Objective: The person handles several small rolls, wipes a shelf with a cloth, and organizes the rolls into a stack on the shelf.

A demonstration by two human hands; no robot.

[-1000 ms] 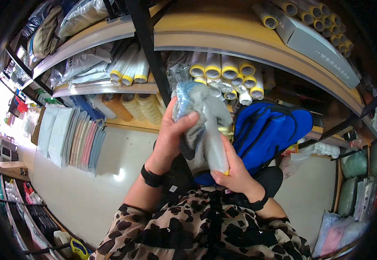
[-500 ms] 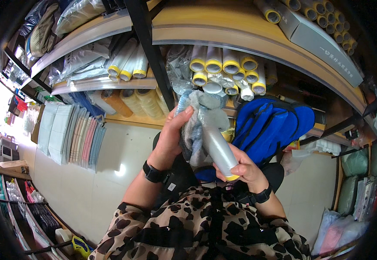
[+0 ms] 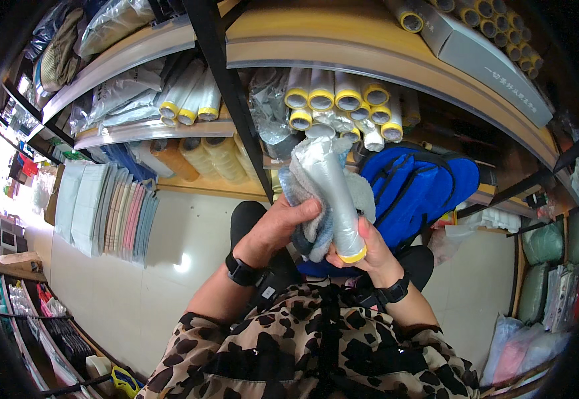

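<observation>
A roll of clear plastic masking film (image 3: 338, 193) with a yellow tape end tilts in front of me, its yellow end nearest my body. My right hand (image 3: 377, 258) grips it near that end, thumb along the side. A fluffy grey-blue cloth (image 3: 321, 234) wraps partly round the roll's left side and behind it. My left hand (image 3: 277, 231) is closed on the cloth, its thumb pressing the folds near the roll. The fingers under the cloth are hidden.
Similar film rolls (image 3: 321, 100) lie stacked on the shelf ahead. A blue backpack (image 3: 419, 193) stands just right of my hands. Packaged folded textiles (image 3: 103, 209) stand on the floor at left. A grey box (image 3: 482, 66) sits on the upper shelf. A black shelf post (image 3: 226, 100) rises ahead.
The cloth has slid down from the roll's far end towards me, and my left hand has come nearer with it. The roll now stands steeper, with more of its far end bare.
</observation>
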